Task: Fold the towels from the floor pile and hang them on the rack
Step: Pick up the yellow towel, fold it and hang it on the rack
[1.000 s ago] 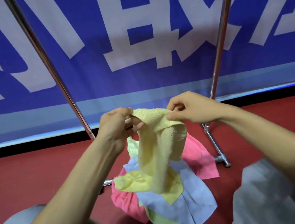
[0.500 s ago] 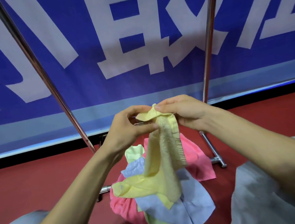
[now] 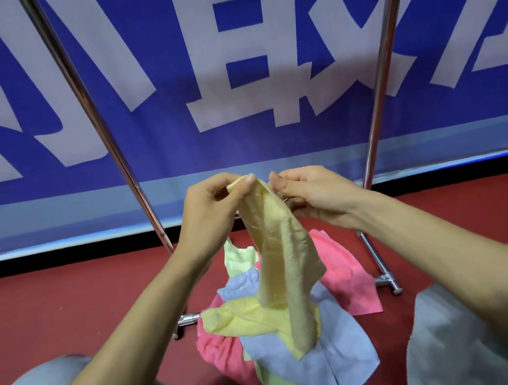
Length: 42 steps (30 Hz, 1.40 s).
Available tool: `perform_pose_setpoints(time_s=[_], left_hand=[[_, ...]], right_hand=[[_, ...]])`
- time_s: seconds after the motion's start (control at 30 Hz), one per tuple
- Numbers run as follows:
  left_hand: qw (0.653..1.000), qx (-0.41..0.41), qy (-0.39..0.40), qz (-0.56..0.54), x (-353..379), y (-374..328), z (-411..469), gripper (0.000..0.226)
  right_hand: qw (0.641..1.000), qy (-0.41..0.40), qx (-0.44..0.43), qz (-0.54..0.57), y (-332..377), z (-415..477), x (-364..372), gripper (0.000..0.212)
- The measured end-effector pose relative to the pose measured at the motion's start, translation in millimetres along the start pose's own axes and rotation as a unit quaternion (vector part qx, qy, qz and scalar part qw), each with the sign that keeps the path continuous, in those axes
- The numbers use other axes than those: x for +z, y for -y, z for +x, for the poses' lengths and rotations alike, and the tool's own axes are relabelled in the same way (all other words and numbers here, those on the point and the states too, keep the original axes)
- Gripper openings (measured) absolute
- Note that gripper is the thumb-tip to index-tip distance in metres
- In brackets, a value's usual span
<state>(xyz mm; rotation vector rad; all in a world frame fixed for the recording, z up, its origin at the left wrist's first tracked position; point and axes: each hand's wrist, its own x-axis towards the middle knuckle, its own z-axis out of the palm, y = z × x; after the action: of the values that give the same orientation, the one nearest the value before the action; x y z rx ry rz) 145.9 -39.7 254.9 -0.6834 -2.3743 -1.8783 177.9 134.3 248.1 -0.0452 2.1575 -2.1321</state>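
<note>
A pale yellow towel (image 3: 281, 253) hangs in a narrow bunch from both of my hands above the floor pile. My left hand (image 3: 210, 210) pinches its top edge between thumb and fingers. My right hand (image 3: 307, 192) pinches the same edge close beside it, fingertips almost meeting. Below lies the floor pile (image 3: 296, 340) of pink, blue, yellow and green towels on the red floor. The rack shows as two slanted metal poles, a left pole (image 3: 93, 116) and a right pole (image 3: 384, 64), with feet on the floor; its top bar is out of view.
A blue banner with large white characters (image 3: 246, 65) stands right behind the rack. My knees in grey trousers (image 3: 457, 343) flank the pile at the bottom left and right. Red floor (image 3: 52, 306) spreads to either side.
My hands have drawn closer together along the towel's top edge, and the towel now hangs as a narrower, longer strip. The view has shifted slightly.
</note>
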Motion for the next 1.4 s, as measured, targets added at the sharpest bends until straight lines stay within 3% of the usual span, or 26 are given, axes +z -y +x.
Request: perform_pose_setpoints(time_s=[0.07,0.17,0.3,0.43,0.6,0.77,0.83,0.97,1.2,1.33,1.4], left_hand=[[0.999,-0.013,-0.017,-0.026,-0.5,-1.6,0.0,0.026],[0.993,-0.055,-0.055,-0.090,-0.7,-8.3,0.3,0.030],[0.983,-0.100,-0.067,-0.140,-7.9,-17.5,3.1,0.030],[0.967,-0.151,-0.069,-0.193,-22.0,-15.5,7.6,0.027],[0.951,-0.150,-0.092,-0.253,-35.5,-16.2,14.1,0.029],[0.893,-0.166,-0.184,-0.375,-53.5,-9.7,26.3,0.020],[0.862,-0.188,-0.212,-0.421,-60.0,-3.1,30.3,0.016],[0.831,-0.229,-0.243,-0.445,-66.8,7.4,33.7,0.014],[0.844,-0.229,-0.293,-0.386,-64.3,8.5,34.4,0.012],[0.874,-0.201,-0.264,-0.356,-56.6,6.1,30.5,0.008],[0.886,-0.198,-0.241,-0.343,-52.4,6.5,29.5,0.011]], right_hand=[[0.999,0.016,-0.024,-0.037,0.0,0.1,5.4,0.024],[0.988,-0.023,-0.059,-0.142,-5.0,4.6,8.9,0.034],[0.979,-0.052,-0.111,-0.160,-13.9,7.6,4.7,0.016],[0.980,-0.044,-0.098,-0.167,-18.3,9.7,-3.8,0.011],[0.946,-0.016,-0.064,-0.319,-30.0,18.4,-12.6,0.016],[0.881,-0.006,-0.050,-0.470,-41.8,27.7,-18.4,0.010],[0.875,-0.007,-0.038,-0.483,-44.2,28.2,-22.3,0.013],[0.884,0.001,0.022,-0.467,-52.8,26.2,-28.1,0.010],[0.879,0.017,0.105,-0.464,-56.5,21.0,-28.9,0.020],[0.962,-0.007,0.126,-0.243,-42.2,14.5,-20.9,0.018],[0.985,-0.030,0.105,-0.131,-28.8,10.7,-17.4,0.014]])
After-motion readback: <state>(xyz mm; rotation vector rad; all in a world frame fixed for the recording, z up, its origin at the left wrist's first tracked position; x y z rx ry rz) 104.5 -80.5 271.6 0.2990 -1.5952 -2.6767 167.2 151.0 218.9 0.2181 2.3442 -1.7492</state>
